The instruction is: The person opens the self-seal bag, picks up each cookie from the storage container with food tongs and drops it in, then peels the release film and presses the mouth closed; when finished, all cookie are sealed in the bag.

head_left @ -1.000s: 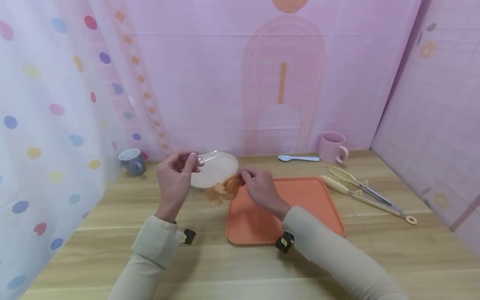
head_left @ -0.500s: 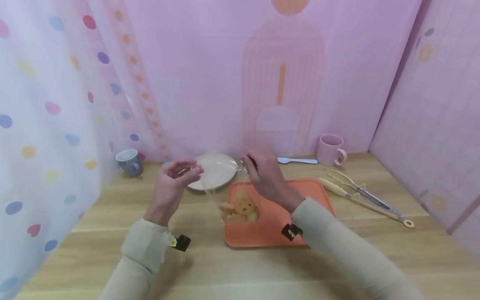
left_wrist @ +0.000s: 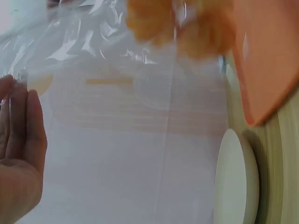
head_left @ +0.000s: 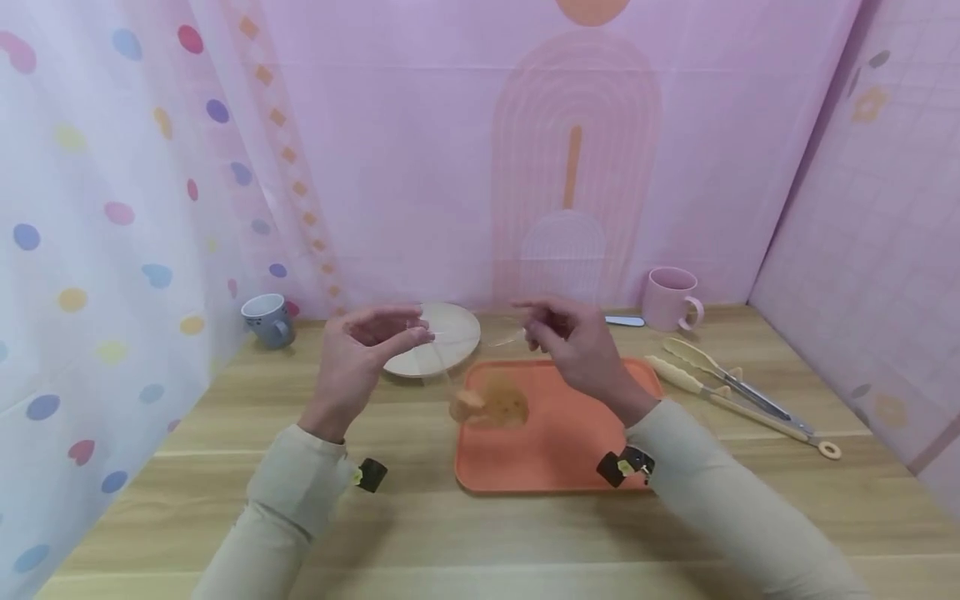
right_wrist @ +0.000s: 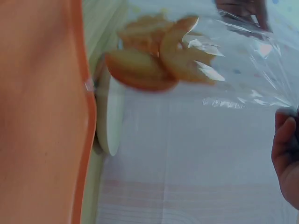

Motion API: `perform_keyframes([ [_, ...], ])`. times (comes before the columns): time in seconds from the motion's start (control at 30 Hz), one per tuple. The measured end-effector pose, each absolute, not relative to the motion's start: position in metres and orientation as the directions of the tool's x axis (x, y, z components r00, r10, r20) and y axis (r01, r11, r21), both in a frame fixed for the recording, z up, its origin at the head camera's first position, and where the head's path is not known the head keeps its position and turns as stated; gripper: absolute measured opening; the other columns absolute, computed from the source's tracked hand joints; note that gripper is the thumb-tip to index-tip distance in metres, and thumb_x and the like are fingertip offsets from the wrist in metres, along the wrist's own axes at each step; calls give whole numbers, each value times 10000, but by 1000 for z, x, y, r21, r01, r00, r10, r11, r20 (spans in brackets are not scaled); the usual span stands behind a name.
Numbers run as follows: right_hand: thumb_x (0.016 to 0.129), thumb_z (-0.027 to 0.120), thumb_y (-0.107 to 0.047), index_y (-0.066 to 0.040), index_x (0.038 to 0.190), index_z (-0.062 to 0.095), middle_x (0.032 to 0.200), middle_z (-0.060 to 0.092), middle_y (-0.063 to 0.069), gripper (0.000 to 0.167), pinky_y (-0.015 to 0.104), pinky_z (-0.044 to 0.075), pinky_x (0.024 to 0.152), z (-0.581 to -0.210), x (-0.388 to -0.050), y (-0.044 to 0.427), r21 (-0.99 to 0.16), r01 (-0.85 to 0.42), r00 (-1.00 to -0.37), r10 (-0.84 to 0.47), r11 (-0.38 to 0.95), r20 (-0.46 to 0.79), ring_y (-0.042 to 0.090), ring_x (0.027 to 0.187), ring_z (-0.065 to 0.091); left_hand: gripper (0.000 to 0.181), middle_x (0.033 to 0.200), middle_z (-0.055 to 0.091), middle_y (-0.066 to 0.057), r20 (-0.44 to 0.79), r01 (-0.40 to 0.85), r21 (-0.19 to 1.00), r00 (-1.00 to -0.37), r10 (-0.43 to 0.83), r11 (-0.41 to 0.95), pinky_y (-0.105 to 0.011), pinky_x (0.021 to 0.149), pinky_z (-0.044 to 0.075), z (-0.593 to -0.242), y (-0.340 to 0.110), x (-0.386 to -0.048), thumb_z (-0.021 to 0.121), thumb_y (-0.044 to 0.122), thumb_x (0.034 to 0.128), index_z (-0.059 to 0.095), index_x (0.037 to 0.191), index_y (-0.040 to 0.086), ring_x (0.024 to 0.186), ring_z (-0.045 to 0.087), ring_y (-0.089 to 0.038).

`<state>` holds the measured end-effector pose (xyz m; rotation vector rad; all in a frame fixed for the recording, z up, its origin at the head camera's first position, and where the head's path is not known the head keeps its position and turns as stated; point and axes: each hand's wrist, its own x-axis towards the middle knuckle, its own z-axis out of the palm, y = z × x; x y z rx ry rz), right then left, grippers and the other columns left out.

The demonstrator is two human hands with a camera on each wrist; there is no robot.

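Observation:
A clear plastic bag (right_wrist: 238, 60) hangs between my two hands, its mouth spread apart. Inside lie several orange-brown food pieces (head_left: 504, 404), some wedge-shaped, clearer in the right wrist view. My left hand (head_left: 351, 362) pinches one side of the bag's mouth between thumb and fingers. On the other side, my right hand (head_left: 588, 354) pinches the opposite edge with curled fingers. The bag's lower end hangs over the left part of an orange tray (head_left: 555, 467). Behind the bag stands a white plate (head_left: 459, 321), partly seen through the film.
Yellow-tipped tongs (head_left: 750, 408) lie right of the tray. A pink mug (head_left: 664, 300) stands at the back right, beside a light-blue utensil (head_left: 625, 321) partly behind my right hand. At the back left is a grey-blue cup (head_left: 267, 321) on the wooden table (head_left: 420, 533).
My right hand has moved from the food end of the bag up to its mouth, then away to the right. The food pieces now hang lower, over the tray's left part.

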<state>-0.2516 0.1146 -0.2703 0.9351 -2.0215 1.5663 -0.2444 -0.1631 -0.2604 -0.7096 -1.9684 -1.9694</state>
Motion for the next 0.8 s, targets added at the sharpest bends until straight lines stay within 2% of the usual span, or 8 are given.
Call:
perform_keyframes([
  [0.07,946,581,90,58,1032,720,762,648,73,167,243,533,612,-266,-248,120,-708,-706,-684,-299,40,665,135,661,601,189,893,788,11,548,520,836,-811,206,-174,-280,784,615,-260,-165,-244,696,-83,876,774,957,68,822,771,-146],
  [0.1,938,575,108,61,990,720,760,645,32,162,241,526,606,-265,-246,122,-709,-705,-670,-323,-4,668,130,663,597,259,900,789,3,570,521,819,-788,234,-240,-273,768,615,-260,-166,-243,640,-144,881,777,905,74,826,768,-145],
  [0.23,882,529,209,48,785,679,744,639,-3,240,232,497,570,-259,-237,131,-631,-769,-551,-393,-104,736,107,668,573,488,937,777,-23,636,504,767,-678,369,-396,-234,739,608,-258,-172,-236,453,-286,852,763,797,86,860,752,-146],
  [0.3,854,518,243,19,744,671,737,640,42,293,228,491,560,-255,-231,135,-576,-812,-494,-408,-100,768,92,674,569,490,945,775,-9,628,515,778,-657,416,-360,-212,727,599,-256,-173,-232,457,-277,839,751,777,109,874,743,-130],
  [0.4,831,510,262,-3,740,688,725,642,93,333,209,481,555,-249,-223,140,-481,-876,-425,-413,-36,805,71,671,572,430,928,774,19,602,576,789,-657,453,-214,-199,683,587,-250,-176,-227,497,-242,824,724,747,115,842,734,-98],
  [0.57,791,464,268,-45,713,682,683,617,65,389,163,426,543,-239,-212,144,-297,-954,-287,-359,28,888,56,650,553,284,817,737,40,578,652,756,-622,528,-60,-252,643,598,-245,-179,-226,490,-227,857,647,760,-12,725,720,-91],
  [0.7,774,492,251,-67,710,676,678,613,43,373,154,440,575,-232,-209,145,-179,-982,-186,-371,54,910,66,651,547,240,811,727,45,571,669,740,-682,457,74,-270,685,589,-242,-174,-226,440,-146,940,586,779,-43,740,695,-98],
  [0.8,754,521,240,-79,710,677,687,627,37,357,155,451,594,-229,-210,144,-123,-988,-152,-405,97,901,78,658,552,197,928,756,8,558,661,726,-727,400,189,-243,777,549,-238,-163,-226,443,-55,996,609,894,-20,898,679,-89],
])
